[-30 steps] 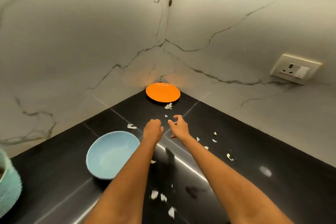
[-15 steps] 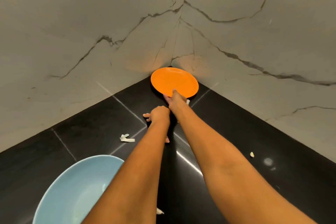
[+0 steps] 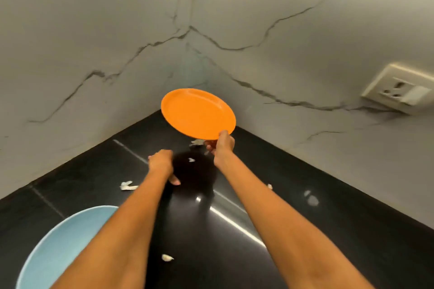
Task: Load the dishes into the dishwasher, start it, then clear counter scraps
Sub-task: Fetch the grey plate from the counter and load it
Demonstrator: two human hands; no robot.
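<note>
body: two bare forearms, no sleeves in view | left hand (image 3: 161,164): no ring, watch or glove visible; fingernails show at the fingertips (image 3: 175,182) | right hand (image 3: 222,148): no ring, watch or glove visible | wrists: plain, no bands or markings seen

Orange plate (image 3: 197,114) tilted above black counter corner, light blue bowl (image 3: 68,241) lower left, pale scraps (image 3: 128,186) scattered

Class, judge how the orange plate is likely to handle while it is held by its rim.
The orange plate keeps its flat shape though the right hand pinches only its near rim, so it is probably stiff and fairly light. Its smooth, glossy face suggests it may slip. Held tilted by one edge, it could swing downward.
</note>
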